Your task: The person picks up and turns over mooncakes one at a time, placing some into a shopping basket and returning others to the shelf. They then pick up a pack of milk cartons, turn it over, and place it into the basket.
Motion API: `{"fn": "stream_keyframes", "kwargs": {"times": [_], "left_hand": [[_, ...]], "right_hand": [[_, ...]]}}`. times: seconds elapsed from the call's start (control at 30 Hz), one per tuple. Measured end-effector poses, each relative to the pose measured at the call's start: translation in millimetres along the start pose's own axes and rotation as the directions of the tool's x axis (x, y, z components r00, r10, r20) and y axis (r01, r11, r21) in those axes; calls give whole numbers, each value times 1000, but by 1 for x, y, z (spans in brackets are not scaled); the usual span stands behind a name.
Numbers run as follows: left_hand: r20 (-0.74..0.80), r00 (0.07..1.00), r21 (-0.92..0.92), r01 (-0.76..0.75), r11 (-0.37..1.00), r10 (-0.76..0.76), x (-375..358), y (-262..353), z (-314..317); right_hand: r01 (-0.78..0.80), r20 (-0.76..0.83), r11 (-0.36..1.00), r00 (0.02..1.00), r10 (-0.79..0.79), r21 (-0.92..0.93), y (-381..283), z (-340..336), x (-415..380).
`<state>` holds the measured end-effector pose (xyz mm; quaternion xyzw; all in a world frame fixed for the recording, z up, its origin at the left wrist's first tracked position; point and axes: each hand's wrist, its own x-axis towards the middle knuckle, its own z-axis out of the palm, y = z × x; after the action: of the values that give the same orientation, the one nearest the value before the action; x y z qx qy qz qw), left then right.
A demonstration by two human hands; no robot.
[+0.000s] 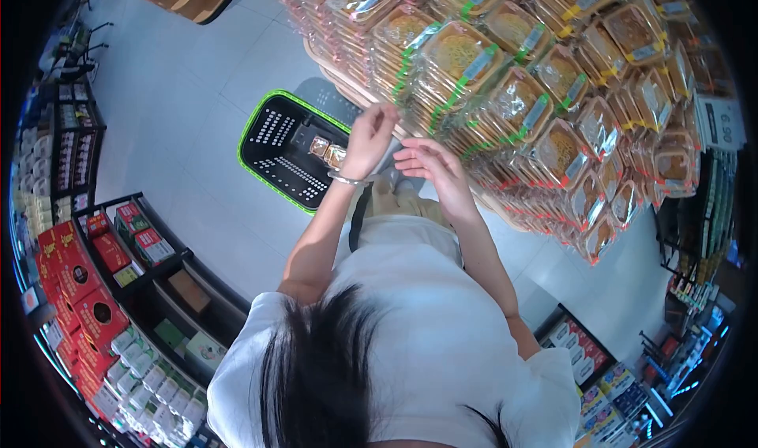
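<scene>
My left hand (368, 142), with a bracelet at the wrist, is raised in front of my body with its fingers curled together. What it holds, if anything, I cannot make out. Beside it, my right hand (433, 168) has its fingers stretched toward the left one, slightly apart, with nothing visible in them. A black shopping basket (264, 181) with a bright green rim is on the floor, partly behind my left forearm. Inside it lie small packs (319, 146) in shiny wrapping. Closest to both hands is a display of packaged baked goods (460, 53) in clear wrap.
The display's pale wooden edge (335, 73) runs just ahead of my hands. At the left are a dark shelf (207, 278), red gift boxes (79, 270) and stacked white packs (146, 377). More boxed goods (580, 345) stand at lower right. A price sign (717, 123) hangs at right.
</scene>
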<state>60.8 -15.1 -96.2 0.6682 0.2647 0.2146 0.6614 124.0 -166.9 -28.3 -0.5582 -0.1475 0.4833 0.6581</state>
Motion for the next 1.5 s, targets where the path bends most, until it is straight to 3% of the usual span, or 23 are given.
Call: {"fn": "stream_keyframes", "kwargs": {"times": [0.03, 0.1, 0.27, 0.3, 0.37, 0.43, 0.5, 0.57, 0.63, 0.67, 0.7, 0.73, 0.8, 0.83, 0.9, 1.0, 1.03, 1.1, 1.17, 1.23, 1.3, 1.37, 1.5], "left_hand": [[76, 996, 138, 24, 990, -35, -13, -28, -5], [272, 949, 115, 135, 984, -162, -44, -59, -12], [212, 936, 15, 285, 958, -282, -91, -126, -33], [178, 940, -1, 295, 956, -290, -91, -127, -40], [-30, 877, 53, 480, 876, -479, -94, -125, -54], [-152, 854, 43, 509, 860, -498, -90, -149, -70], [-226, 825, 5, 533, 846, -519, -85, -166, -87], [-262, 808, -2, 547, 837, -528, -83, -225, -100], [-314, 803, 88, 556, 826, -507, -76, -257, -116], [-340, 758, 231, 641, 732, -557, -70, -261, -123], [-361, 748, 217, 649, 729, -558, -69, -283, -125], [-405, 789, 315, 594, 740, -461, -66, -307, -129], [-426, 851, 423, 487, 764, -307, -61, -355, -141], [-445, 839, 412, 501, 761, -312, -56, -378, -147], [-549, 647, 233, 727, 646, -529, -48, -432, -155], [-510, 444, 100, 882, 461, -737, -39, -504, -176], [-482, 405, 40, 896, 442, -777, -39, -534, -180], [-412, 439, 57, 887, 458, -798, -46, -635, -181], [-338, 437, 58, 894, 445, -833, -47, -664, -188], [-400, 236, -39, 961, 274, -886, -40, -664, -190], [-360, 202, -118, 959, 260, -911, -34, -654, -194], [-354, 58, -299, 939, 171, -934, -34, -694, -186], [-259, 51, -328, 935, 137, -964, -36, -766, -179]], "right_hand": [[-20, 29, 1000, 999, 20, -12, 9, 0, 4], [-125, 14, 990, 992, 126, -70, 29, -1, 12], [-312, 52, 942, 946, 320, -125, 81, 2, 44], [-359, 49, 923, 928, 368, -140, 97, 0, 55], [-390, 66, 894, 908, 413, -222, 132, -2, 70], [-314, 84, 893, 930, 358, -322, 164, 4, 92], [-354, 138, 872, 898, 419, -339, 185, 14, 110], [-366, 205, 846, 860, 467, -388, 207, 23, 131], [-392, 236, 817, 823, 516, -423, 247, 20, 151], [-337, 240, 808, 837, 492, -483, 269, 19, 159], [-272, 251, 796, 851, 462, -541, 287, 18, 170], [-265, 242, 765, 844, 478, -587, 298, 24, 180], [-256, 271, 778, 837, 476, -574, 330, 30, 199], [-262, 274, 790, 839, 470, -554, 348, 30, 208], [-288, 272, 771, 819, 505, -568, 380, 27, 225], [-137, 294, 831, 894, 338, -539, 395, 31, 245], [-135, 300, 827, 890, 343, -546, 402, 29, 251], [-146, 262, 853, 914, 310, -502, 413, 21, 261], [-157, 232, 867, 927, 295, -473, 420, 15, 267], [-182, 172, 837, 935, 310, -516, 424, 8, 272], [-157, 135, 828, 954, 269, -538, 428, 0, 274], [-149, 120, 846, 963, 242, -513, 435, -10, 275], [-267, 32, 818, 944, 327, -509, 447, -23, 278]]}}
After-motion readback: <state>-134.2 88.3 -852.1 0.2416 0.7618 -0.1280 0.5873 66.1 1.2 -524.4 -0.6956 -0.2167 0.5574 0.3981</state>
